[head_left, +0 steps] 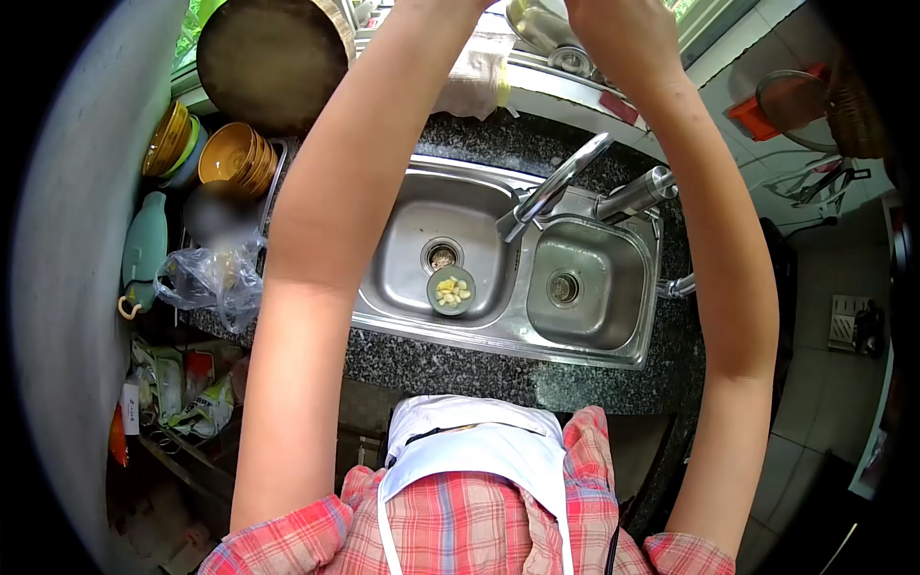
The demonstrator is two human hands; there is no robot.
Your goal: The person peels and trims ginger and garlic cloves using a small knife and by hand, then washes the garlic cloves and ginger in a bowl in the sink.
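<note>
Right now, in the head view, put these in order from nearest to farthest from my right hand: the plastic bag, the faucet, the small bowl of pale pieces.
1. Faucet: nearest, below the right hand in the picture.
2. Small bowl: farther down, inside the larger basin.
3. Plastic bag: farthest, over on the left side.

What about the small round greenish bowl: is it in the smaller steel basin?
No, the bowl sits in the larger rounded-rectangular steel basin.

No legible text, plastic packets (209, 407) at lower left too blurred to read, white tag (130, 409) too small.
</note>
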